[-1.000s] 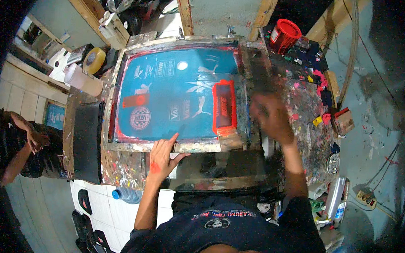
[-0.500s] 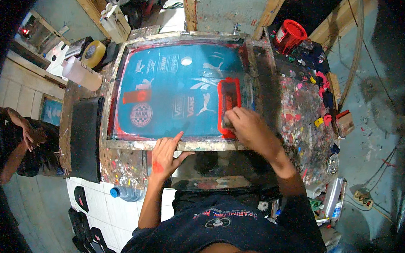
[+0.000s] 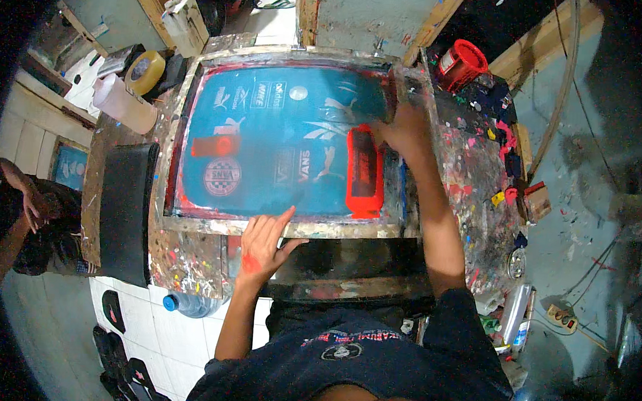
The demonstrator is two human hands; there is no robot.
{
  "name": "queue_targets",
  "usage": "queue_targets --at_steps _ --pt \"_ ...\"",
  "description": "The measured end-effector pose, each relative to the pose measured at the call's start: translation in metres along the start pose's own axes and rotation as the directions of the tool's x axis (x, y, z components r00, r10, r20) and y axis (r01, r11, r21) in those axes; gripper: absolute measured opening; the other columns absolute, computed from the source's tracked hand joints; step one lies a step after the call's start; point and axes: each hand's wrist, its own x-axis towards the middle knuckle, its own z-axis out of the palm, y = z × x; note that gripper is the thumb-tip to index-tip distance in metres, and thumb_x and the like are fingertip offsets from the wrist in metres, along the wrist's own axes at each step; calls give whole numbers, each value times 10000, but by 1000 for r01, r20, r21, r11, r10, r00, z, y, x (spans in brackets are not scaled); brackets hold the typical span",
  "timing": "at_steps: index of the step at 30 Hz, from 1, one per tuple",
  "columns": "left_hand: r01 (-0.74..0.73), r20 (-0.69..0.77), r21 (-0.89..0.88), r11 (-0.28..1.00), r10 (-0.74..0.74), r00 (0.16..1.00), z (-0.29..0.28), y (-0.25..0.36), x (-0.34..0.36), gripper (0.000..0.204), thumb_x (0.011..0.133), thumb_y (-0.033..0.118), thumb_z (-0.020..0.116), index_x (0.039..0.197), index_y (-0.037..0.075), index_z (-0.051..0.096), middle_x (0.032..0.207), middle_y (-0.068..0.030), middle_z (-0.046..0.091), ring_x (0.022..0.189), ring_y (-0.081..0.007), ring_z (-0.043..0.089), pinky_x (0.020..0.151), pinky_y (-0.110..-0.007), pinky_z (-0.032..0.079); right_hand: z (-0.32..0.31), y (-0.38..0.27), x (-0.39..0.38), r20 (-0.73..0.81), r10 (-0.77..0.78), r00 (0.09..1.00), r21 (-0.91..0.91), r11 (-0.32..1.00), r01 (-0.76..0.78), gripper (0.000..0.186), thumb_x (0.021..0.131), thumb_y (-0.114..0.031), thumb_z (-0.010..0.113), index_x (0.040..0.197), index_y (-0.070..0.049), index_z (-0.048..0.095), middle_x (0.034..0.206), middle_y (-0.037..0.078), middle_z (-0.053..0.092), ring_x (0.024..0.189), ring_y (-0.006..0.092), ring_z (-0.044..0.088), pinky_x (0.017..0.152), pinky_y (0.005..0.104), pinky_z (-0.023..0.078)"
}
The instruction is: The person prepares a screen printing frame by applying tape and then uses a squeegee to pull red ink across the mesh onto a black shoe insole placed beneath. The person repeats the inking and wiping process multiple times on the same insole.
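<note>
A blue-green printing screen [image 3: 260, 175] with pale logo shapes lies in a paint-stained wooden frame [image 3: 319, 232] on the workbench. My left hand [image 3: 262, 244] rests on the frame's near edge, its fingers stretched out and thumb apart; red ink marks the back of its wrist. Wet red ink [image 3: 365, 192] forms an upright rectangle at the screen's right side, with a darker lettered area inside. Over the frame's right side, by the top of this ink, my right hand [image 3: 406, 132] is blurred and dark, and whatever its fingers may hold cannot be made out.
A red paint tub [image 3: 462, 65] stands at the back right. A plastic bottle [image 3: 125, 103] and a tape roll [image 3: 145, 73] sit back left, near a black mat [image 3: 126, 212]. Another person's hand [image 3: 27, 196] shows far left. Below is a water bottle [image 3: 192, 304].
My right hand has moved away from me, from the lower part of the red ink to beyond its top right. More of the red patch shows. My left hand stays on the frame.
</note>
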Motion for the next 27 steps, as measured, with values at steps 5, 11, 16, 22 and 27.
queue_targets --at_steps 5,11,16,22,27 --pt "21 18 -12 1000 -21 1000 1 1 -3 703 693 236 868 1308 20 606 921 -80 634 836 -254 591 759 -383 441 6 -6 31 220 -362 906 104 932 348 480 756 -337 829 1081 -13 686 1014 212 719 963 404 691 849 462 542" --pt "44 32 -16 999 -44 999 5 -1 -6 656 702 246 860 1277 34 624 996 -96 666 871 -272 603 806 -399 460 2 3 49 422 -529 736 104 835 541 480 802 -277 805 1186 -41 640 1133 182 684 1051 374 662 901 449 527" --pt "22 60 38 999 -24 998 13 -1 -8 558 736 267 833 1202 27 645 1057 -124 673 953 -305 618 881 -445 468 20 19 29 270 -440 857 -67 879 472 436 880 -237 724 1240 -41 576 1077 182 677 1041 397 646 862 488 526" --pt "75 119 75 994 -84 989 13 5 -11 464 773 244 803 1144 12 650 1100 -152 670 1026 -336 615 982 -488 450 38 15 -40 -26 -585 811 -169 802 573 313 894 -114 595 1196 -34 570 1036 155 659 982 377 648 822 500 533" --pt "95 136 83 992 -106 985 12 8 -10 445 779 243 799 1126 10 648 1102 -158 668 1031 -345 613 996 -491 442 11 -1 -116 142 -516 845 -17 852 523 313 839 -13 581 1152 -34 595 991 141 624 958 341 623 821 457 530"
